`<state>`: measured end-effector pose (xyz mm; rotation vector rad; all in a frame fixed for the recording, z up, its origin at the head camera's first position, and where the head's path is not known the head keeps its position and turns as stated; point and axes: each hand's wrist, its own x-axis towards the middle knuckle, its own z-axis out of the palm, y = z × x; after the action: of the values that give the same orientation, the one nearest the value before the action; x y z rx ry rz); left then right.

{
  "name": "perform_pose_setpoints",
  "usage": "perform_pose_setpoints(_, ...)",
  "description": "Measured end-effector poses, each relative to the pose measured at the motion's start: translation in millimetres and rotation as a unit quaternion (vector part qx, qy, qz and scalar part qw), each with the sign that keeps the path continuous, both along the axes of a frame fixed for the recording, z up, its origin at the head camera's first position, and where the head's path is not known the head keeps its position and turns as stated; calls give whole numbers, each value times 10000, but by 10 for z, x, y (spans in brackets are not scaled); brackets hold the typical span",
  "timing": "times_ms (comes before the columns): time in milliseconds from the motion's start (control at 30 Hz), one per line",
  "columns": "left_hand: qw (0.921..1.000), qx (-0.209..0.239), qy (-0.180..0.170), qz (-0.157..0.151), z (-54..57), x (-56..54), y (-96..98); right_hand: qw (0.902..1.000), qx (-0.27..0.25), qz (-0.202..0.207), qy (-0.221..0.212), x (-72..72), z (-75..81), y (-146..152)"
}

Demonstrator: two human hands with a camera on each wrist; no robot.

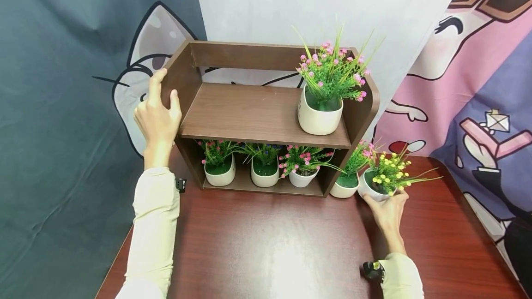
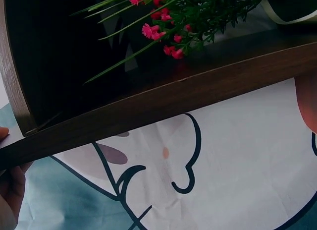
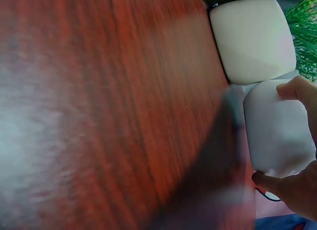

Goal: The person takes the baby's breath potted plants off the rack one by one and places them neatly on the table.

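My right hand (image 1: 389,209) grips a white pot of yellow flowers (image 1: 371,189) at the right of the shelf. In the right wrist view, thumb and fingers lie on two sides of that pot (image 3: 277,128). Close beside it stands a cream pot with pink flowers (image 1: 344,188). At the upper left, my left hand (image 1: 158,116) holds the left side panel of the brown wooden shelf (image 1: 249,110). Its fingers straddle the panel's edge in the left wrist view. A larger cream pot with pink flowers (image 1: 319,116) sits on the top board's right end.
On the lower board stand a pot with red-pink flowers (image 1: 220,174), one with blue flowers (image 1: 264,174) and another with pink flowers (image 1: 302,178). The reddish wooden table (image 1: 249,234) extends in front. Printed cloth (image 1: 62,105) hangs behind and at the sides.
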<state>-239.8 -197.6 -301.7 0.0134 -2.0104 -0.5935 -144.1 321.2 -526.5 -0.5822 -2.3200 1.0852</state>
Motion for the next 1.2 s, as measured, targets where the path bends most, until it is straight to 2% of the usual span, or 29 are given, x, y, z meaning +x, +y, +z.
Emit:
perform_pose_setpoints(333,10000,-22,34,-20,11,10,-14,9997,1,249,66,-168,-6,68)
perform_pose_setpoints(533,10000,0,-8,-84,45,-18,23,9970,514,569,-40,-226,-3,149)
perform_pose_setpoints(600,10000,27,-35,-88,45,-14,33,9967,499,633,-130,-194,1,169)
perform_pose_setpoints(667,9999,42,-41,-82,39,-5,39,9976,272,580,-275,-133,18,169)
perform_pose_setpoints(767,10000,53,-42,-43,29,4,38,9983,-182,479,-288,8,105,121)
perform_pose_setpoints(833,10000,44,-43,-28,27,9,33,9989,-202,358,-223,131,199,54)
perform_pose_setpoints(1033,10000,31,-37,-18,29,-4,6,9957,-320,228,841,537,611,-370)
perform_pose_setpoints(1133,10000,27,-57,-37,19,-7,0,9851,-348,460,1619,670,860,-652)
perform_pose_setpoints(1200,10000,25,-72,-47,7,-6,-3,9717,-403,793,2187,730,1066,-869)
